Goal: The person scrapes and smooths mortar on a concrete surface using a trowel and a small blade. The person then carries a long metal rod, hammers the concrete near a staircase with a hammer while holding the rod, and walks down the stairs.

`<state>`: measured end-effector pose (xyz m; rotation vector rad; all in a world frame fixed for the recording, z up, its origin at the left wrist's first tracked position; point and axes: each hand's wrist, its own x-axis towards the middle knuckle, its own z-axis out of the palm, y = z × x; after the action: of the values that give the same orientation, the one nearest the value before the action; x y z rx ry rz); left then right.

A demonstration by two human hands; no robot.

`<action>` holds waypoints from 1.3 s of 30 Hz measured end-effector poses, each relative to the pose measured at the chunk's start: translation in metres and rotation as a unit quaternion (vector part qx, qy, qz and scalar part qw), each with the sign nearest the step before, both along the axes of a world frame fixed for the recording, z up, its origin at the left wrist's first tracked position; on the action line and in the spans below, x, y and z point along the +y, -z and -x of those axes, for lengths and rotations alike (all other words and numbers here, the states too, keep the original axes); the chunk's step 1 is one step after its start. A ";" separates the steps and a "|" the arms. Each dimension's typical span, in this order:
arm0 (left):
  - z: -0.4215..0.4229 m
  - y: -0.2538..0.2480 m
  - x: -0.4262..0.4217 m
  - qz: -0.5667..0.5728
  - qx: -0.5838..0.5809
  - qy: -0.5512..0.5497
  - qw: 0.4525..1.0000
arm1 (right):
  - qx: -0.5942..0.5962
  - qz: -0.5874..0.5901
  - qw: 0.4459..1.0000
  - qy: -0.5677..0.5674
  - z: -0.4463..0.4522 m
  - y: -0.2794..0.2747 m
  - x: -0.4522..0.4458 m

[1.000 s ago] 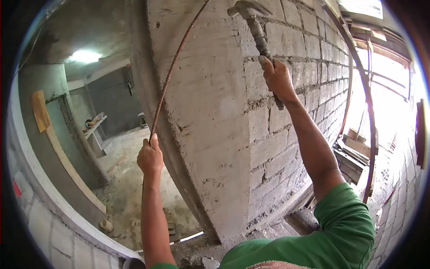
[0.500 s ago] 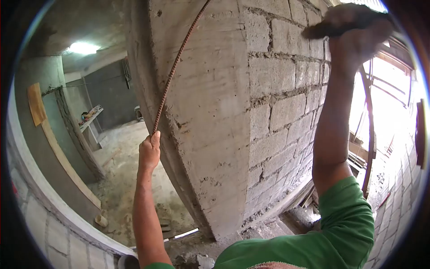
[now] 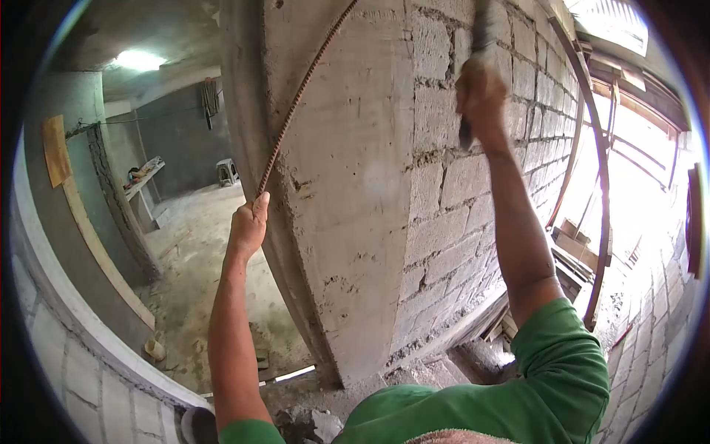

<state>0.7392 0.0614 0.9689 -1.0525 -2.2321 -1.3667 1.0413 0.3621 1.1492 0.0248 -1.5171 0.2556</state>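
Observation:
My left hand (image 3: pixel 248 226) is closed around the lower end of a rusty ribbed steel rebar (image 3: pixel 302 92). The bar rises and leans right across the face of the concrete column (image 3: pixel 347 170), its upper end out of view. My right hand (image 3: pixel 484 103) is raised in front of the block wall, wrapped round the grip of a dark tool (image 3: pixel 482 28). Motion blurs this tool, and its top runs to the upper edge of the view, so its kind cannot be made out. A short dark end of it shows below my fist.
Rough block wall (image 3: pixel 462 181) continues right from the column. Curved wooden strips (image 3: pixel 603 200) stand by the bright opening. Left of the column lies a room with a concrete floor (image 3: pixel 200 259), a stool (image 3: pixel 228 172) and a wooden board (image 3: pixel 111 259). Rubble lies below.
My right hand has swung left from the upper right, and the dark tool has turned from roughly level to upright. My left hand keeps its grip on the rebar; the view has shifted slightly.

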 end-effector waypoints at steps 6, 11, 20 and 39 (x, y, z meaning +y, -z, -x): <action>0.007 0.005 0.002 -0.015 -0.031 0.046 0.998 | 0.246 -0.132 0.952 -0.127 -0.049 -0.064 -0.091; 0.010 0.005 0.002 0.000 -0.038 0.047 0.998 | -0.029 -0.094 0.985 0.142 0.091 0.012 0.016; 0.017 0.020 0.009 -0.025 -0.043 0.076 0.996 | -0.057 0.116 0.991 -0.020 0.017 0.011 -0.008; -0.002 0.039 -0.001 -0.055 -0.024 0.057 0.997 | -0.082 -0.090 0.929 0.350 0.057 -0.084 0.071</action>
<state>0.7409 0.0603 0.9294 -1.1351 -2.1325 -1.5590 0.9844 0.4335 1.2333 -0.3978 -1.6141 -0.4658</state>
